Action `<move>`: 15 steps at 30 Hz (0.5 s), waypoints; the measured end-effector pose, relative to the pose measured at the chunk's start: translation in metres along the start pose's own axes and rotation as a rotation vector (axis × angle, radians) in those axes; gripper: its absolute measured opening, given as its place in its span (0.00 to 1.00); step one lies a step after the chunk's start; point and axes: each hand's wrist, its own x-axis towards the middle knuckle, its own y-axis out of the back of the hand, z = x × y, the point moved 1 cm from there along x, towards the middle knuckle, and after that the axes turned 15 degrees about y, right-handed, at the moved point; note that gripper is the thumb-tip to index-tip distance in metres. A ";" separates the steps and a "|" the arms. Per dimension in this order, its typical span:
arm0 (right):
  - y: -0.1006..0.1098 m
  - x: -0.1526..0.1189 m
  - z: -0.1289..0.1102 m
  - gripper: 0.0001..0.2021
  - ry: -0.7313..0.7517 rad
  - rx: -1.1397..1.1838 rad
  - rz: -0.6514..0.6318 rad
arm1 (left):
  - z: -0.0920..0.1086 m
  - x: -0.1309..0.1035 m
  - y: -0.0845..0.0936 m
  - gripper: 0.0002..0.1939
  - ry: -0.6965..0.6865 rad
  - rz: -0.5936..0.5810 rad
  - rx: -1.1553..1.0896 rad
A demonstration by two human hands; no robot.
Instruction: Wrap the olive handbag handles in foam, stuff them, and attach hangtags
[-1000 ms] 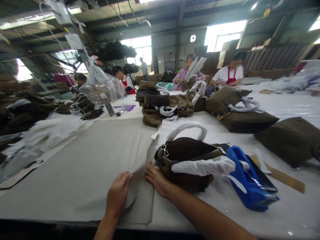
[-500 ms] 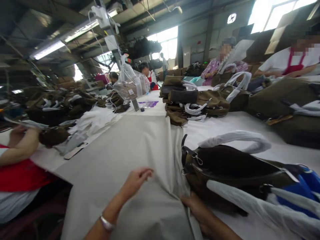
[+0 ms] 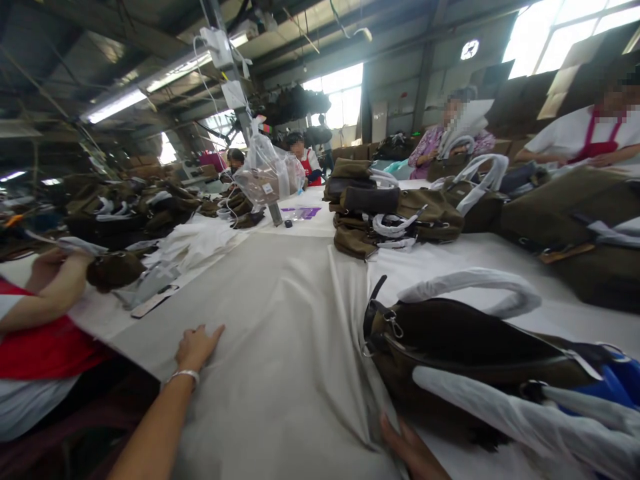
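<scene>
A grey sheet of material (image 3: pixel 260 387) covers the near part of the table, with long folds along its right side. My left hand (image 3: pixel 197 347) rests on the sheet's left part, palm down, thumb apart from the fingers, holding nothing. At the sheet's right edge is my right hand (image 3: pixel 413 447), partly cut off by the bottom of the picture. Its visible fingers look stretched out and slightly apart, touching the folded edge. Just beyond it lies an open dark olive bag (image 3: pixel 450 340) with white-wrapped handles (image 3: pixel 470 280) and a metal clip at its left end.
Stacked olive bags (image 3: pixel 400 207) stand on the table's far side, more at right (image 3: pixel 575 220). White sheets (image 3: pixel 195 240) and a phone-like flat object (image 3: pixel 153 303) lie left. A post with a hanging plastic bag (image 3: pixel 265 170) rises mid-table. A co-worker's arm (image 3: pixel 55 293) is close at left.
My left hand has moved left and come down flat on the sheet. My right hand has shifted slightly down and right along the folds. The view has shifted slightly.
</scene>
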 end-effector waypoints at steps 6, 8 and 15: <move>-0.045 0.015 -0.032 0.50 0.210 0.062 -0.030 | 0.026 -0.096 -0.038 0.25 -0.159 -0.226 -0.345; -0.062 0.023 -0.038 0.51 0.271 0.068 -0.071 | 0.033 -0.163 -0.069 0.26 -0.219 -0.356 -0.477; -0.071 0.031 -0.049 0.44 0.435 0.134 -0.094 | 0.037 -0.342 -0.100 0.32 -0.406 -0.856 -0.715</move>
